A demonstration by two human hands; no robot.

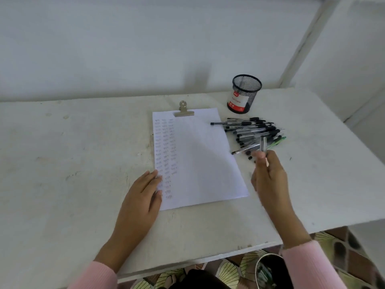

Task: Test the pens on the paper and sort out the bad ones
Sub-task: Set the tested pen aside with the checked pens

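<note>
Pressing flat on the near-left corner of the paper, the left hand lies w/ fingers straight & together, palm down, fingertips over the lowest written marks. The sheet sits approx. mid-surface on the white table, slightly skewed, its top end toward the far edge & held by a metal clip. Three narrow columns of small scribbles run down the sheet's left side; the rest is blank.

The right hand is just off the sheet's right edge, fingers curled & pinching one pen btwn thumb & fingertips. That pen stands roughly upright, clear barrel w/ dark ends, blurred, so can't tell which end is up. It is over the near end of the pile of pens, which lies on the surface right beside the sheet's upper right edge: mostly black & clear barrels, one green at the pile's right side, one pen's tip reaching over the sheet's edge.

A black mesh cup w/ a red & white label stands upright close to the far edge, just beyond the pile. Can't see any pens in it.

Pink sleeves cover both forearms. Below the near edge, under the right arm, a round-rimmed container shows; contents too blurred to tell.
</note>
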